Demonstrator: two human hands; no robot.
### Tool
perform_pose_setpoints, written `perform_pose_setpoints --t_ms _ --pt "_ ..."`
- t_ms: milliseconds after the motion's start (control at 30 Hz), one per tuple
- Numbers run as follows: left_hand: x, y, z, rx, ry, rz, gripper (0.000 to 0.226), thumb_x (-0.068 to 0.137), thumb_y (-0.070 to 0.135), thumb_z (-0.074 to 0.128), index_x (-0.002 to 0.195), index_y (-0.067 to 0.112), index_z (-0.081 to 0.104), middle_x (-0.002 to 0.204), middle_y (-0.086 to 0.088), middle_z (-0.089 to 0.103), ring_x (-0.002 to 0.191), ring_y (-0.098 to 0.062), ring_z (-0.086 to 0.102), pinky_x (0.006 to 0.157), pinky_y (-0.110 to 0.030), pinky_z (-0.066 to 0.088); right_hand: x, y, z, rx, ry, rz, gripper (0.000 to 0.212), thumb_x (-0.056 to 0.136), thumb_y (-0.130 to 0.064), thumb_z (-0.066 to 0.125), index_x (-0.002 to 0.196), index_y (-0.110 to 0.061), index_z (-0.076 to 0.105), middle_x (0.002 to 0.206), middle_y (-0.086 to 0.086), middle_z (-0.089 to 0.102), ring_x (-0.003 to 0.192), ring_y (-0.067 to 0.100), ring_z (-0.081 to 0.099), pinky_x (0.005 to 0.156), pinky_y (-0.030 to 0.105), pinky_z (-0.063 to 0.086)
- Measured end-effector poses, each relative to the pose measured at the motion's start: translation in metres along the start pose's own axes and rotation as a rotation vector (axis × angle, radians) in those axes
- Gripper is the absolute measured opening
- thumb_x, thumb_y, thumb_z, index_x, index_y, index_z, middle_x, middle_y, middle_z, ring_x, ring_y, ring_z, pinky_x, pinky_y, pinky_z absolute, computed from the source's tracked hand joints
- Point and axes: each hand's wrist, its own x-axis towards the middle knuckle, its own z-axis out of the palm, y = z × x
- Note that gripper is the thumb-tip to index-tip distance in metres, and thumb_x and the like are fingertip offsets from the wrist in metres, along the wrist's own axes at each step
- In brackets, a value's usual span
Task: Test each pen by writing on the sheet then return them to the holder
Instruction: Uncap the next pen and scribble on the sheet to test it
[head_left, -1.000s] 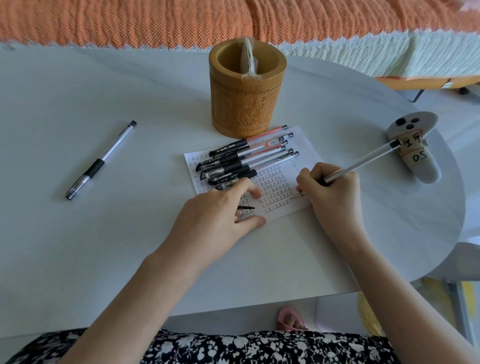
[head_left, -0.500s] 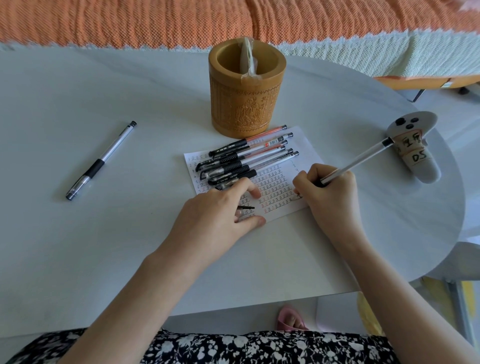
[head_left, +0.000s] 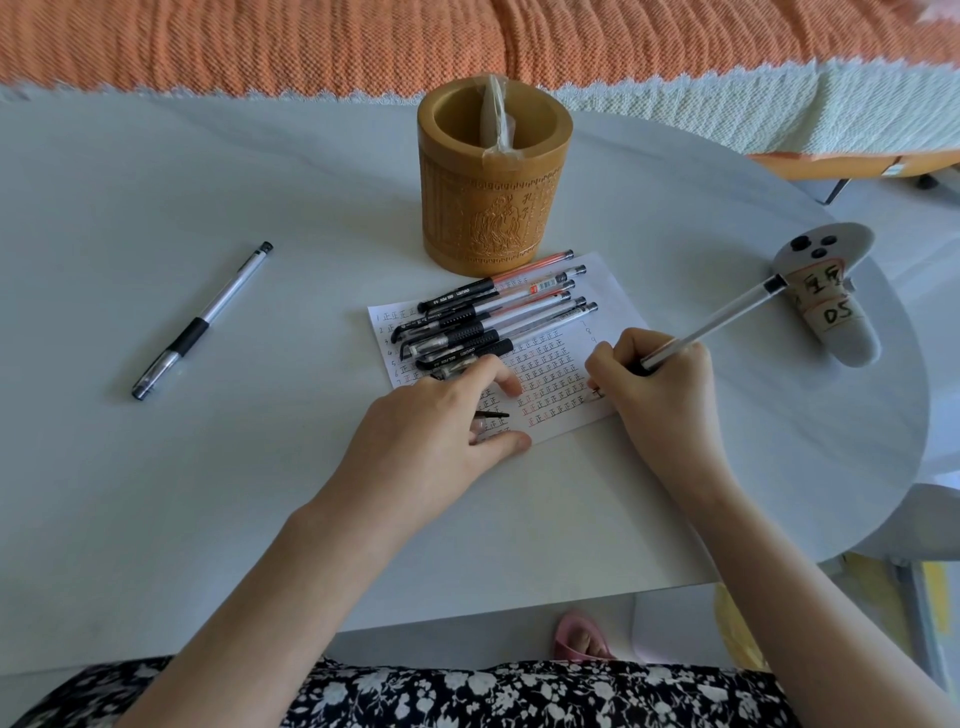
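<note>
The right hand (head_left: 654, 384) is curled around a pen (head_left: 711, 325), pinching it low on the barrel with the tip down on the sheet (head_left: 613, 291) near its 4 o'clock edge; the barrel slants up toward 2 o'clock. The left hand (head_left: 431, 441) lies flat on the sheet's 7 o'clock corner, fingers loosely spread and pressing the paper down, with a small black cap (head_left: 493, 414) poking out between the fingers. A bunch of capped pens (head_left: 493, 317) lies side by side across the sheet's far half, at 12 o'clock from the left hand. The wooden holder (head_left: 493, 208) stands upright just beyond them, close to the sheet's far edge. One more pen (head_left: 202, 320) lies alone on the table (head_left: 156, 493), well apart at 9 o'clock from the sheet. A grey controller (head_left: 831, 301) with taped labels rests at 3 o'clock
</note>
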Motion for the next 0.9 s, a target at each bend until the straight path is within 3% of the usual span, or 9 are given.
perform_pose_setpoints --t_ms 233,567,900 --pt "-0.0001 0.0006 -0.0006 0.007 0.007 0.002 0.034 0.079 0.055 0.062 0.107 0.043 0.047 0.094 0.011 0.066 0.084 0.0 0.064 0.076 -0.026 0.049 -0.0009 -0.0031 0.0004 -0.012 -0.001 0.002 0.033 0.071 -0.016 0.055 0.057 0.009 0.039 0.061 0.032 0.046 0.057 0.017 0.034 0.051 0.027 0.024" --pt "-0.0004 0.001 -0.0015 0.005 0.008 0.008 0.034 0.079 0.055 0.062 0.107 0.043 0.047 0.093 0.012 0.065 0.083 0.002 0.063 0.075 -0.024 0.048 -0.0001 -0.0036 -0.0006 0.011 0.003 0.013 0.032 0.068 -0.013 0.055 0.054 0.0 0.029 0.059 0.029 0.033 0.059 0.017 0.037 0.053 0.028 0.023" --pt "-0.0004 -0.0027 0.0001 -0.02 0.011 0.048 0.033 0.08 0.053 0.061 0.108 0.042 0.046 0.082 0.013 0.062 0.077 0.004 0.059 0.07 -0.024 0.046 0.001 -0.003 -0.0011 0.04 0.026 0.003 0.033 0.071 -0.008 0.056 0.054 0.001 0.029 0.057 0.026 0.03 0.058 0.016 0.037 0.053 0.027 0.024"
